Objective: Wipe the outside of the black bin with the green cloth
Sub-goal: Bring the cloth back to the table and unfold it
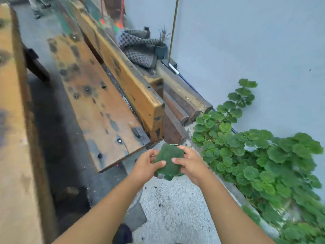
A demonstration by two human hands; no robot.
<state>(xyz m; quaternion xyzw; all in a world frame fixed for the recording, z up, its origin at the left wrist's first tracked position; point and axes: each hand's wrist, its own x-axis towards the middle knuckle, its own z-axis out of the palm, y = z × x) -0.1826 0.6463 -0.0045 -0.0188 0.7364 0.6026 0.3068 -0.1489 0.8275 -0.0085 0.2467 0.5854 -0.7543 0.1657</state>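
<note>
Both my hands hold the green cloth (168, 160) in front of me, over the pebbled ground. My left hand (147, 163) grips its left edge with the thumb on top. My right hand (189, 162) grips its right edge the same way. The cloth is bunched and folded between them. Behind the cloth a thin curved rim (176, 144) and a dark patch under it show; most of that object is hidden, and I cannot tell whether it is the black bin.
A worn wooden bench (98, 103) runs along the left, its end close to my left hand. Wooden beams (182, 101) lie against the grey wall. A leafy green plant (255, 155) spreads at the right. A small potted plant (161, 50) and patterned fabric sit far back.
</note>
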